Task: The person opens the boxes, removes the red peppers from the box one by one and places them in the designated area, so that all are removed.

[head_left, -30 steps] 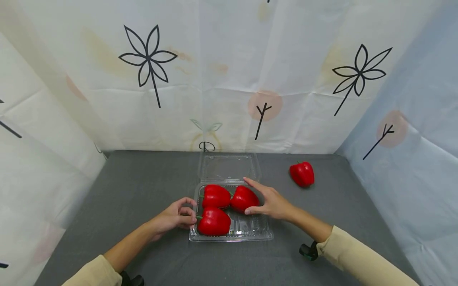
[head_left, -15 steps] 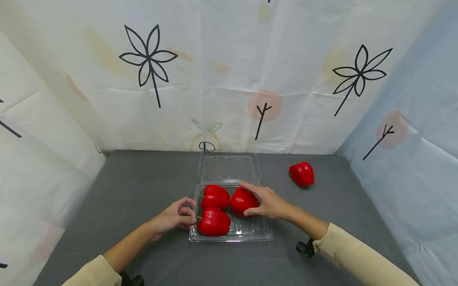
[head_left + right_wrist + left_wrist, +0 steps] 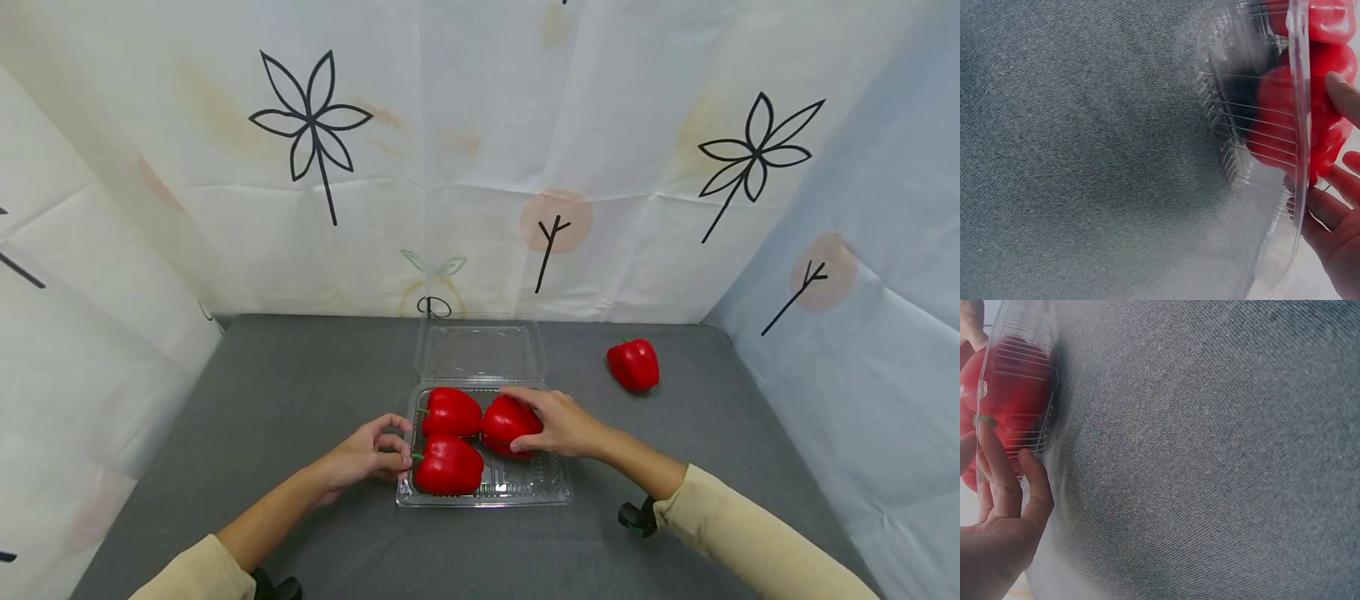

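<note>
Right hand [image 3: 564,425] grips red pepper [image 3: 504,427] at right rear in clear container [image 3: 525,480], fingers and thumb curled round it; left hand [image 3: 366,454] holds container's left edge, fingers bent, slightly apart; front pepper [image 3: 448,467] and back pepper [image 3: 452,412] at container's left; loose pepper [image 3: 633,365] on table [image 3: 315,375], well right of container's open lid [image 3: 480,352]

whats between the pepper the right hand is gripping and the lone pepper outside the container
The head view shows the right hand, covering part of the clear container's right edge, then bare grey cloth up to the lone pepper.
</note>
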`<state>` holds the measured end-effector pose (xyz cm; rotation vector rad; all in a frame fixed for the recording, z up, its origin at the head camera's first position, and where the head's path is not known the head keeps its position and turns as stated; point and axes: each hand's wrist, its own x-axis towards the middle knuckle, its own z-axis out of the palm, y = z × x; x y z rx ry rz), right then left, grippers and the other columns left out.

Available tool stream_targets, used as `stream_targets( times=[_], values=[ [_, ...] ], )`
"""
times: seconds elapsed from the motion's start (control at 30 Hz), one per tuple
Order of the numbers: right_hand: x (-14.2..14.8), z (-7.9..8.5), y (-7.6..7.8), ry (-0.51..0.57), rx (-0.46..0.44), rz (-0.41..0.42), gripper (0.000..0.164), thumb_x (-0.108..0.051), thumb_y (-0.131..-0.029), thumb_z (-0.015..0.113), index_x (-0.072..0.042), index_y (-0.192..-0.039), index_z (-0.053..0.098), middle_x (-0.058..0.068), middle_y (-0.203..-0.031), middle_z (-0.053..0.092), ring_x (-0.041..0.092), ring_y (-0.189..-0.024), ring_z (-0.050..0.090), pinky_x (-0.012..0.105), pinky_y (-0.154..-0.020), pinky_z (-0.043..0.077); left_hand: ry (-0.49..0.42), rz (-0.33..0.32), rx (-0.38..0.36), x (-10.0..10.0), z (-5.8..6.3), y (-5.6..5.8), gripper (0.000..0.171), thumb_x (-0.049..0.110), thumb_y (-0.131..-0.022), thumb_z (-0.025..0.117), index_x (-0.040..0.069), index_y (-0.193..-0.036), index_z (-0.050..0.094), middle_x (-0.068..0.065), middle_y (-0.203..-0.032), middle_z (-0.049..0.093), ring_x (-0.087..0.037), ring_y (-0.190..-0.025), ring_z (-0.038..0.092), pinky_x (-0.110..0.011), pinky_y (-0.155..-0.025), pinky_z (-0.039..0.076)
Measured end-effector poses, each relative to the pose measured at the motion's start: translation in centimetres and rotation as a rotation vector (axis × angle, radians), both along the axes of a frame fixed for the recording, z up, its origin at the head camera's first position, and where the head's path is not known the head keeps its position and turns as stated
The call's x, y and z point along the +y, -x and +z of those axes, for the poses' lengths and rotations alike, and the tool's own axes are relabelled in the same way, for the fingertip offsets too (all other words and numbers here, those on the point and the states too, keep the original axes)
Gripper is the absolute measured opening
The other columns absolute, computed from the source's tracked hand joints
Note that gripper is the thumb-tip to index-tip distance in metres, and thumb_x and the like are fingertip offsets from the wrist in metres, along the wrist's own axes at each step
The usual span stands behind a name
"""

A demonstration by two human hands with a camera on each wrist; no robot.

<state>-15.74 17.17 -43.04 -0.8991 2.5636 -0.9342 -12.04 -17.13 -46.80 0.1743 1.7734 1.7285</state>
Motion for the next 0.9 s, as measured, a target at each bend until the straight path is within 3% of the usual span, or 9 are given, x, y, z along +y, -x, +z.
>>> stream_targets(
  times=[0.5, 0.9],
  values=[
    [-0.2, 0.7, -0.1, -0.018, -0.019, 0.012, 0.072, -0.018, -0.082, 0.082, -0.008, -0.145, 0.048, 0.005, -0.125, 0.063, 0.022, -0.109, 0.059, 0.031, -0.081, 0.055, 0.012, -0.003, 0.01, 0.0, 0.0, 0.0, 0.045, 0.006, -0.093, 0.066, -0.002, -0.129, 0.039, -0.007, -0.089, 0.065, -0.021, -0.077, 0.065, -0.036, -0.08, 0.056],
    [0.2, 1.7, -0.4, -0.004, -0.038, 0.07, 0.071, -0.013, -0.082, 0.081, -0.012, -0.145, 0.048, 0.006, -0.131, 0.061, 0.023, -0.112, 0.058, 0.03, -0.083, 0.054, 0.004, -0.005, 0.014, 0.0, 0.0, -0.1, 0.045, 0.005, -0.093, 0.065, -0.003, -0.128, 0.038, -0.006, -0.089, 0.064, -0.02, -0.076, 0.064, -0.036, -0.079, 0.056]
  ],
)
